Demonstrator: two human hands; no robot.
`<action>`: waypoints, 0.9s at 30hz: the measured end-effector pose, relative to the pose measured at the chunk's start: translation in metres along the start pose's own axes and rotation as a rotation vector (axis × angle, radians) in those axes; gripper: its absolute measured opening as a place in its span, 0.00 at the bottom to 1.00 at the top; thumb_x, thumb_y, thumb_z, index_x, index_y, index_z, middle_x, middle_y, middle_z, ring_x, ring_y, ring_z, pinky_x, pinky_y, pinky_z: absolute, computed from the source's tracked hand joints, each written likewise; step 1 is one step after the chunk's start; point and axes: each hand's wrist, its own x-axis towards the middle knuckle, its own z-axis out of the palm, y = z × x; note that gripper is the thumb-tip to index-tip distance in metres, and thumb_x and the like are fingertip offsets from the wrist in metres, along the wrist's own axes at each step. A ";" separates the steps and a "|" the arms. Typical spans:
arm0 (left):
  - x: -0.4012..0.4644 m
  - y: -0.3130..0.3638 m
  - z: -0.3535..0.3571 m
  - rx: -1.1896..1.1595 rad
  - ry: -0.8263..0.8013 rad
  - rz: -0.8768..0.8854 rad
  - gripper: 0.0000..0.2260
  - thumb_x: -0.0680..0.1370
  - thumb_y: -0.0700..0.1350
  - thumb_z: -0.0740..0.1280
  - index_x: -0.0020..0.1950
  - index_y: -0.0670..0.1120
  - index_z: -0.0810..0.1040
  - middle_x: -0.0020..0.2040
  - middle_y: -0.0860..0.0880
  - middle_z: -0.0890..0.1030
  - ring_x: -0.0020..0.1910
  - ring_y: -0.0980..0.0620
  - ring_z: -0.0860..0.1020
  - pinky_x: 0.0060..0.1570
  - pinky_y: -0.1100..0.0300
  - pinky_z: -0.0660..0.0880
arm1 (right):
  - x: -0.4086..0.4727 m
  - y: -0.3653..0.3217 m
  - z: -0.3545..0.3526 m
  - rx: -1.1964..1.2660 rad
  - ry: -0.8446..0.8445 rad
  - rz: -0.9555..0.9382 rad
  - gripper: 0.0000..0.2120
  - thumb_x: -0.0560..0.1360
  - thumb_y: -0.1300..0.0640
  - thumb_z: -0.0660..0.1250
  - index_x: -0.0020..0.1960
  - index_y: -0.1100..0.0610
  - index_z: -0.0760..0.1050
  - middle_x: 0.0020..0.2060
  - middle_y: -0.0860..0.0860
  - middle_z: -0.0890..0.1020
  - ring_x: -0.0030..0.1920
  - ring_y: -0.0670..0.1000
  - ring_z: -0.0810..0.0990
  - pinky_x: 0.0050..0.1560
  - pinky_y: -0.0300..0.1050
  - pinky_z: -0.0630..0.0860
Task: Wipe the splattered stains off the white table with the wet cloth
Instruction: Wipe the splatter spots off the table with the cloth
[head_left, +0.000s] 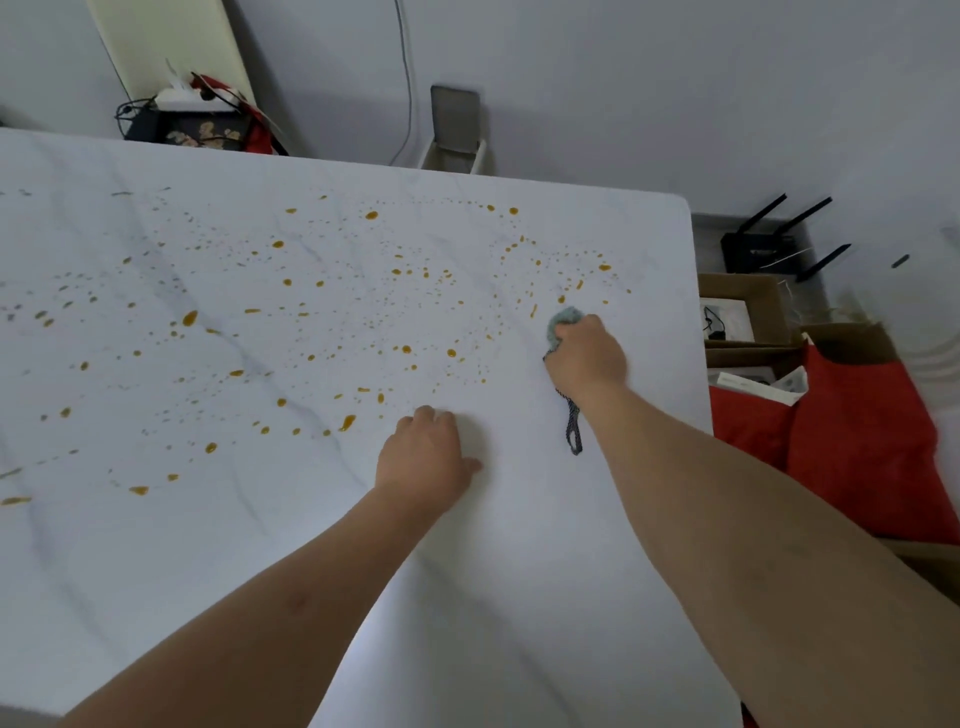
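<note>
The white marble-patterned table (519, 597) is spattered with many orange-brown stains (189, 318) across its left and far parts. My right hand (587, 353) grips a bunched grey-blue cloth (563, 319) and holds it down on the tabletop near the right edge, just below a cluster of drops. A dark patterned loop (573, 431) of the cloth trails beneath my wrist. My left hand (423, 460) rests on the table nearer to me, fingers bent under, holding nothing.
Beyond the table's right edge stand cardboard boxes (743, 306), red bags (857, 415) and a black router (769, 249). Behind the far edge are a cluttered dark box (202, 130) with a power strip, and a grey device (454, 127) against the wall.
</note>
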 end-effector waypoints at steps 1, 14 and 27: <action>-0.005 -0.010 0.002 -0.004 0.025 -0.007 0.27 0.77 0.61 0.69 0.68 0.44 0.71 0.66 0.45 0.72 0.67 0.43 0.70 0.63 0.51 0.72 | -0.003 -0.013 0.004 -0.001 -0.008 -0.032 0.21 0.77 0.55 0.64 0.70 0.49 0.75 0.68 0.54 0.69 0.61 0.59 0.76 0.62 0.50 0.75; -0.052 -0.074 0.015 -0.150 -0.013 -0.419 0.41 0.72 0.70 0.68 0.70 0.40 0.66 0.68 0.42 0.68 0.69 0.41 0.66 0.69 0.49 0.66 | -0.055 -0.062 0.036 -0.040 -0.220 -0.445 0.19 0.76 0.56 0.69 0.66 0.51 0.78 0.59 0.51 0.75 0.57 0.56 0.77 0.55 0.47 0.74; -0.041 -0.120 0.023 -0.227 -0.098 -0.832 0.50 0.67 0.68 0.75 0.76 0.40 0.58 0.73 0.35 0.60 0.70 0.35 0.62 0.63 0.43 0.71 | -0.051 -0.118 0.060 -0.052 -0.147 -0.355 0.22 0.77 0.53 0.68 0.70 0.51 0.75 0.68 0.54 0.71 0.63 0.58 0.75 0.64 0.49 0.74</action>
